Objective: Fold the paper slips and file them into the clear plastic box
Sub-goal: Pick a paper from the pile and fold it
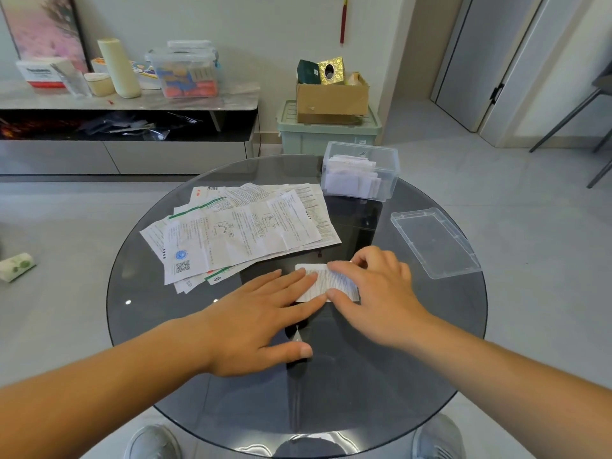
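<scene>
A small folded paper slip (323, 280) lies on the round glass table (198, 376) near its middle. My left hand (261, 321) lies flat with straight fingers pressing the slip's left part. My right hand (374, 289) presses the slip's right part with index finger and thumb, its other fingers curled above. A pile of unfolded printed slips (238, 230) lies spread at the table's far left. The clear plastic box (361, 172) stands open at the far right edge with several folded slips inside.
The box's clear lid (435, 241) lies on the table's right side. Beyond the table stand a green crate with a cardboard box (331, 97) on it and a low cabinet (126, 104) with containers. A roll lies on the floor (16, 266) at left.
</scene>
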A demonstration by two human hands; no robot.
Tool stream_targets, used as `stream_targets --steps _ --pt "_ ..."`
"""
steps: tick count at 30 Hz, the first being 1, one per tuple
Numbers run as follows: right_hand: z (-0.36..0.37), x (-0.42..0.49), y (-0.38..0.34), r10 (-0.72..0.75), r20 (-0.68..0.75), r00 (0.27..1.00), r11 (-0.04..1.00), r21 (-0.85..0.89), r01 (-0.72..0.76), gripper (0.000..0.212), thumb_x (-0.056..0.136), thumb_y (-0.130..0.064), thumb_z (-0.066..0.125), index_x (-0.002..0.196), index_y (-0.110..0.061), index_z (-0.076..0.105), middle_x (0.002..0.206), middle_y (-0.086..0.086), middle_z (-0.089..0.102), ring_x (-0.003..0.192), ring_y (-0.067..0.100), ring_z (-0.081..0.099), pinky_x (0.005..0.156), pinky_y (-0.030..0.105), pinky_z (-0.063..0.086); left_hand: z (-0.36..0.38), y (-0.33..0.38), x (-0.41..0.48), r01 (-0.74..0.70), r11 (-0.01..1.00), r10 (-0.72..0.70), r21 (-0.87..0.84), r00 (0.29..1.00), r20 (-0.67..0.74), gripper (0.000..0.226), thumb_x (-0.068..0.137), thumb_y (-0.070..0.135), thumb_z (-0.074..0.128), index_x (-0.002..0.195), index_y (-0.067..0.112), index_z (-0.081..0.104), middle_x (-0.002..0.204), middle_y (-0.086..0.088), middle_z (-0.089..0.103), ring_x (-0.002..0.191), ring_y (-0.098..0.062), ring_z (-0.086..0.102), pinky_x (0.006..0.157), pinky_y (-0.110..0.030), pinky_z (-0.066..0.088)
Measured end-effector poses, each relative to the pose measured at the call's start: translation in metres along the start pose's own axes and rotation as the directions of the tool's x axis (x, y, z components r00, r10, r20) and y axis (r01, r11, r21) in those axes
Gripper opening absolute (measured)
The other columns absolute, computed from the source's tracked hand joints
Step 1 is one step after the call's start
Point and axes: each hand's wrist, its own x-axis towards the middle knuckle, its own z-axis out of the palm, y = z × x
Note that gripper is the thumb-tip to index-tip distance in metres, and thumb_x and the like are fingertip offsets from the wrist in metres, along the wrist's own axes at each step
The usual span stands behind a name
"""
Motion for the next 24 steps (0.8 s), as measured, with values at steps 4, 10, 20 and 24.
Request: stream_targets --steps 4,10,20,24 --pt "-0.002 0.000 0.004 0.023 0.051 0.998 1.000 -0.010 -0.023 0.053 0.097 -0.063 0.039 0.148 -0.048 0.037 0.136 -0.011 0.029 0.131 0.014 0.023 0.108 0.036 0.017 0.000 -0.003 0.001 -0.001 1.000 0.000 -0.016 1.000 -0.011 0.067 0.099 0.070 0.020 0.155 0.047 -0.011 0.162 0.015 -0.025 0.143 0.004 -0.033 0.112 -0.018 -0.026" --pt "-0.015 0.003 0.020 0.066 0.122 0.990 0.997 0.037 -0.071 0.042 0.098 -0.054 0.049 0.139 -0.056 0.045 0.138 -0.015 0.030 0.134 0.013 0.023 0.110 0.036 0.017 -0.001 -0.012 -0.003 -0.017 0.993 0.008 -0.119 0.997 -0.074 0.063 0.100 0.064 0.033 0.157 0.042 0.017 0.165 0.019 -0.007 0.149 0.004 -0.015 0.118 -0.016 -0.011" --pt "-0.019 0.003 0.025 0.046 0.160 0.986 0.999 -0.011 -0.045 0.042 0.100 -0.054 0.045 0.142 -0.055 0.042 0.142 -0.012 0.029 0.135 0.015 0.021 0.113 0.040 0.019 -0.003 -0.018 -0.007 -0.011 0.989 -0.029 -0.148 0.964 -0.264 0.040 0.097 0.053 0.045 0.126 0.035 0.067 0.149 0.015 0.048 0.132 -0.003 0.045 0.109 -0.020 0.038" --pt "-0.022 0.006 0.022 0.033 0.159 0.987 0.999 -0.018 -0.030 0.042 0.100 -0.050 0.048 0.142 -0.050 0.046 0.135 -0.012 0.032 0.131 0.015 0.025 0.111 0.038 0.023 -0.008 -0.013 0.001 0.011 0.985 -0.064 -0.172 0.950 -0.307 0.032 0.095 0.051 0.047 0.110 0.035 0.070 0.131 0.014 0.059 0.117 -0.003 0.052 0.098 -0.022 0.047"
